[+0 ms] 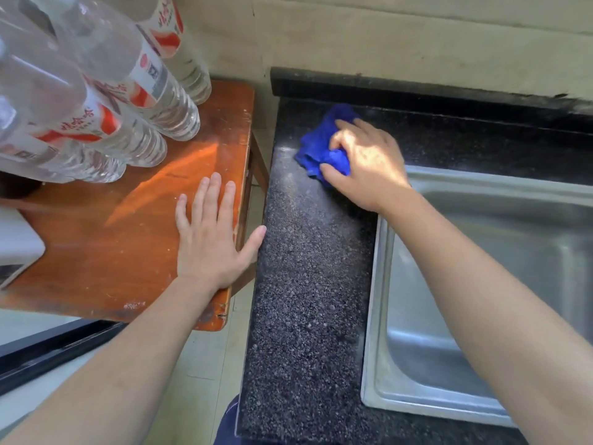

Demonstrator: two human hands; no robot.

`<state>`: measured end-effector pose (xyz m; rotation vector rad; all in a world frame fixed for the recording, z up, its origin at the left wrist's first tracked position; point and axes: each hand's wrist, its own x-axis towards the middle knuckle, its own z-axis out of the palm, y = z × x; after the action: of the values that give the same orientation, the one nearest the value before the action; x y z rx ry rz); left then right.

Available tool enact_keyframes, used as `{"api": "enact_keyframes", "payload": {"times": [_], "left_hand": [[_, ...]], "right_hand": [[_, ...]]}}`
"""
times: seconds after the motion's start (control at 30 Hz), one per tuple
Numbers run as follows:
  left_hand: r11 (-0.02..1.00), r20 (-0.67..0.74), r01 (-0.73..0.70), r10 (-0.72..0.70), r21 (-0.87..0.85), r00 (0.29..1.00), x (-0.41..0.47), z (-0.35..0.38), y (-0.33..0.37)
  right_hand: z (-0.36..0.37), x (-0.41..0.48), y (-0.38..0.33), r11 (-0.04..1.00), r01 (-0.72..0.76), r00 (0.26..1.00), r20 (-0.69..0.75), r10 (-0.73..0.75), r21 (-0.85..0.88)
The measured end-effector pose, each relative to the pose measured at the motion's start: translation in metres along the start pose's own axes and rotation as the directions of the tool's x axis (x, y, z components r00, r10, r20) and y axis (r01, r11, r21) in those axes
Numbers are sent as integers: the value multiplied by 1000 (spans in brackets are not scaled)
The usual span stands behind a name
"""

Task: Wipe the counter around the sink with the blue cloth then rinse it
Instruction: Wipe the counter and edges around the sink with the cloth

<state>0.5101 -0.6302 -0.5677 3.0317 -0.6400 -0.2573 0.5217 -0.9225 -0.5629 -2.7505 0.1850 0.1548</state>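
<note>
Up in the counter's (308,284) back-left corner by the sink (481,284), right hand (369,165) grips the bunched blue cloth (324,146) mid-wipe, left hand (208,239) rests flat on the wooden table (112,236), so rinsing's not happened yet I'd guess.

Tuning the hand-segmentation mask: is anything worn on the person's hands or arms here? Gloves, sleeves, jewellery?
Nothing worn. The left hand and right hand show no gloves, rings, watch or bands. The left forearm and right forearm are bare to the frame edge, no sleeve in view. Only clothing visible: a strip of dark blue fabric at the bottom edge.
</note>
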Motion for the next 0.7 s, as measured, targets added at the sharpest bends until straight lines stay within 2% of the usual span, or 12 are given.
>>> {"api": "enact_keyframes", "payload": {"times": [0.1, 0.17, 0.23, 0.33, 0.43, 0.57, 0.7], "left_hand": [[1000, -9, -4, 4, -15, 1000, 0, 0, 2], [1000, -9, -2, 2, -10, 1000, 2, 0, 2], [1000, 1, -6, 6, -7, 1000, 1, -1, 2], [1000, -9, -2, 1, -3, 1000, 1, -1, 1], [1000, -13, -2, 2, -8, 1000, 1, 0, 0], [1000, -22, 0, 0, -11, 1000, 1, 0, 0], [1000, -22, -1, 0, -18, 1000, 2, 0, 0]], "right_hand": [[-4, -26, 25, 980, -196, 977, -84, 198, 29], [3, -18, 18, 968, -241, 959, -139, 248, 63], [14, 2, -5, 979, -188, 970, -142, 198, 81], [29, 41, -50, 998, -22, 996, -90, 28, 65], [35, 59, -79, 999, 27, 996, -86, -26, 16], [13, 36, -30, 995, 67, 996, -61, -62, 80], [-13, -8, 61, 979, -184, 956, -218, 198, 86]]}}
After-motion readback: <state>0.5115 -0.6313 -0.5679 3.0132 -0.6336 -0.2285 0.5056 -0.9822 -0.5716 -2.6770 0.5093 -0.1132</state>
